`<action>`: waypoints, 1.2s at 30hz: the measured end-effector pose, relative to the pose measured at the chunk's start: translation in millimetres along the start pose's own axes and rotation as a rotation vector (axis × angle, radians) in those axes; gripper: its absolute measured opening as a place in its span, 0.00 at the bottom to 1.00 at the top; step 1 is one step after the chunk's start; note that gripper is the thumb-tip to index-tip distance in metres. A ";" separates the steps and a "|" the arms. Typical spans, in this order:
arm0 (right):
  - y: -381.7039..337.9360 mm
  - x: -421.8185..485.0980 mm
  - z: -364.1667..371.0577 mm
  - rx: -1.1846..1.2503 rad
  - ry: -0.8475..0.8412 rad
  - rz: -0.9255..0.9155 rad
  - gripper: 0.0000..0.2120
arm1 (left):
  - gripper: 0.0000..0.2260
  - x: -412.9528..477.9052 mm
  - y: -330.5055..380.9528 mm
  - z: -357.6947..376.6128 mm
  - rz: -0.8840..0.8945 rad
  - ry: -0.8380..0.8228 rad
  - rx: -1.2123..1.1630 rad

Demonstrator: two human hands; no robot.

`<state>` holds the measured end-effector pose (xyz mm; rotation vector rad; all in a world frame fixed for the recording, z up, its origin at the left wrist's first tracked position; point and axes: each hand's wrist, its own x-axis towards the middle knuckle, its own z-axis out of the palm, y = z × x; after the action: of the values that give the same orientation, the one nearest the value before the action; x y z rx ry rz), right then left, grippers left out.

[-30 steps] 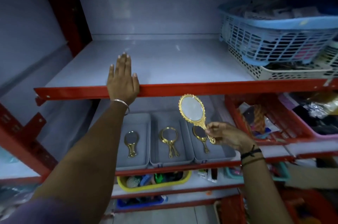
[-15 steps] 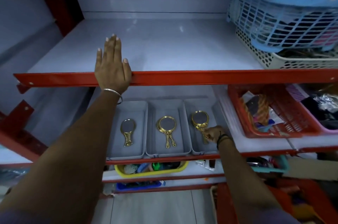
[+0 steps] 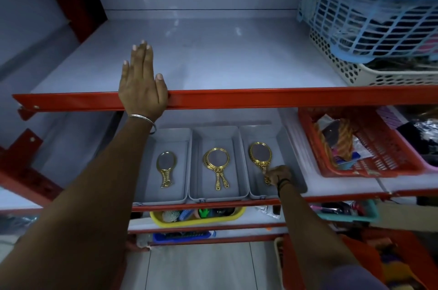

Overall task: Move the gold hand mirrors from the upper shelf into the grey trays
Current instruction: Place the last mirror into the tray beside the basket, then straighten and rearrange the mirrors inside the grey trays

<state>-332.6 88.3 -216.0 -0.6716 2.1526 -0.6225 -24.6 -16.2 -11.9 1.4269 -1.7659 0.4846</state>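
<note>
Three grey trays stand side by side on the lower shelf: left, middle, right. One gold hand mirror lies in the left tray. Two stacked mirrors lie in the middle one. In the right tray lies another gold mirror, seemingly on top of a second one. My right hand pinches its handle low in that tray. My left hand rests flat on the red front edge of the upper shelf, holding nothing. No mirror shows on the upper shelf.
A blue slatted basket sits on a white perforated basket at the upper shelf's right end. A red basket of mixed goods stands right of the trays. A yellow tub and a blue tray sit on lower shelves.
My right hand brought the mirror down from in front of the shelf edge into the right tray, where it now lies flat. My left hand stayed on the shelf edge.
</note>
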 end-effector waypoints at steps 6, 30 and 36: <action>-5.2 -7.8 -13.9 -0.065 0.060 -0.064 0.18 | 0.26 -26.6 18.7 -4.7 0.036 0.116 -0.195; -10.8 64.9 -25.9 -0.119 -0.121 -0.313 0.17 | 0.24 -156.2 220.3 192.3 -0.279 -1.300 -0.095; -3.8 74.6 -19.4 -0.121 -0.094 -0.336 0.19 | 0.23 -148.2 219.7 202.3 -0.363 -1.420 -0.067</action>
<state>-388.5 41.8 -242.2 -1.1206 2.0171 -0.6239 -292.9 -3.3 -209.4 2.1803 -2.3257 -1.0477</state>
